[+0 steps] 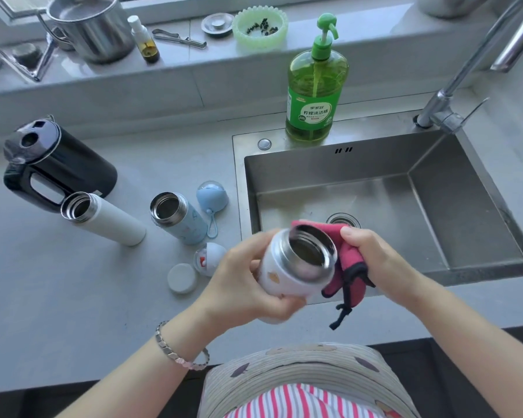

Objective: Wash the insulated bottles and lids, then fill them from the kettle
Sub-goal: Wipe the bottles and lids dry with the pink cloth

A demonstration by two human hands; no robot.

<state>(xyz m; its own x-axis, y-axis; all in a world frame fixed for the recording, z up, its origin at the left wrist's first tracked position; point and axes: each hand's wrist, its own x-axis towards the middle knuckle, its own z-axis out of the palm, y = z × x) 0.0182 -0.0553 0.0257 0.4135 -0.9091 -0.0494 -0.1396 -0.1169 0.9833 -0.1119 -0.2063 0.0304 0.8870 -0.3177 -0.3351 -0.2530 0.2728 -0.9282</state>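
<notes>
My left hand [242,282] grips a short white insulated bottle [293,270], tilted with its open steel mouth facing up and right, over the sink's front edge. My right hand [372,260] holds a pink cloth [349,260] against the bottle's rim. A tall white bottle [103,218] and a light blue bottle [178,218] stand open on the counter. Beside them lie a blue domed lid [212,196], a white domed lid [209,257] and a flat white cap [181,277]. The black kettle [58,164] stands at the left.
The steel sink [360,188] lies at the right with its drain [343,220] and a tap [447,110] at the back right. A green dish soap bottle [314,86] stands behind the sink. A steel pot [91,25] and a green strainer bowl [260,25] sit on the ledge.
</notes>
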